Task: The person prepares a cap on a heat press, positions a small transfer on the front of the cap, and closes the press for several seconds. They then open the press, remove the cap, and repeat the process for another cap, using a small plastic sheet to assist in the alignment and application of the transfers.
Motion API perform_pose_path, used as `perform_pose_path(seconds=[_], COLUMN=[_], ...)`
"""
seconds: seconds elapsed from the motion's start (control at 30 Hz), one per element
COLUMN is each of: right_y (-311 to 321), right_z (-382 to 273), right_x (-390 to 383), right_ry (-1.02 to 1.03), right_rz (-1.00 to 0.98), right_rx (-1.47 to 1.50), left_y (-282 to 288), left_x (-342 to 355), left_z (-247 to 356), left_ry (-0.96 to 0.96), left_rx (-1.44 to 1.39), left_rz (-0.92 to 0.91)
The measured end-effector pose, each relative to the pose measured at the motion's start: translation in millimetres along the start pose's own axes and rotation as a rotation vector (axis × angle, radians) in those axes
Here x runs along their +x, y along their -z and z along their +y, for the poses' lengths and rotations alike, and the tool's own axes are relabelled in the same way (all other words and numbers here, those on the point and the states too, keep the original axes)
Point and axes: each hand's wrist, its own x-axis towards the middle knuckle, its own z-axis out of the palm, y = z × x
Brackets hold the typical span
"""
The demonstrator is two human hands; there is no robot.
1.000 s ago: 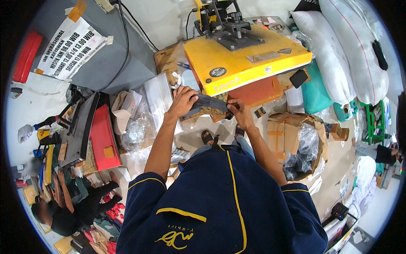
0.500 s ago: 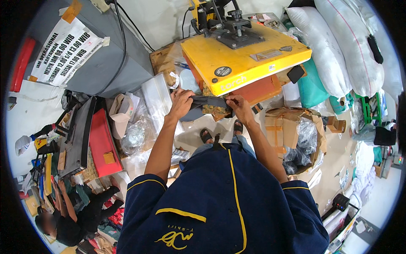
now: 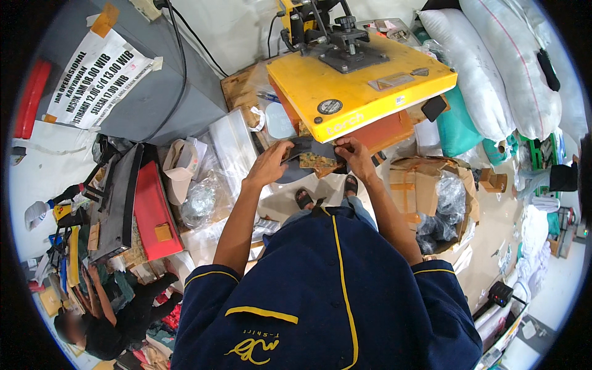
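Observation:
A dark grey piece of cloth (image 3: 313, 148) stretches between my two hands at the near edge of a yellow heat press (image 3: 370, 86). My left hand (image 3: 270, 163) pinches its left end, thumb and fingers together. At its right end, my right hand (image 3: 355, 155) grips with bent fingers, just below the press's front corner. Behind the cloth, the raised yellow top hides part of the press's orange-red lower plate (image 3: 385, 131). A worn wooden board edge (image 3: 317, 163) shows just below the cloth.
Clear plastic sheets (image 3: 231, 139) and a beige cap (image 3: 179, 172) lie to the left, near a machine with a red plate (image 3: 154, 209). An open carton (image 3: 404, 185) stands at right, below stuffed white sacks (image 3: 468, 74). Another person (image 3: 98, 314) works at far left.
The cloth, bunched and narrow before, now lies flatter at the press's front edge. My left hand has shifted slightly right and down. The whole view has moved a little.

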Motion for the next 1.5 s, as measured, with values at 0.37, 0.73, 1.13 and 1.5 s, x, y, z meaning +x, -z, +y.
perform_pose_path(seconds=[0.37, 0.73, 1.13, 1.5], right_y=[-1.2, 5.3, -8.1, -5.7], right_z=[3.5, 6.5, -10.9, -8.9], right_x=[-4.7, -2.9, -2.2, -2.4], right_ry=[-0.044, -0.056, -0.085, -0.038], right_rz=[0.052, 0.09, 0.041, 0.056], right_rx=[0.054, 0.135, 0.052, -0.015], left_y=[-47.3, -70.3, -111.0, -61.1], left_x=[-30.8, -35.8, -41.8, -17.1], left_z=[4.2, 15.7, -16.9, 28.1], left_ry=[-0.058, 0.056, 0.061, 0.005], left_rx=[0.236, 0.254, 0.052, 0.004], left_rz=[0.383, 0.475, 0.446, 0.328])
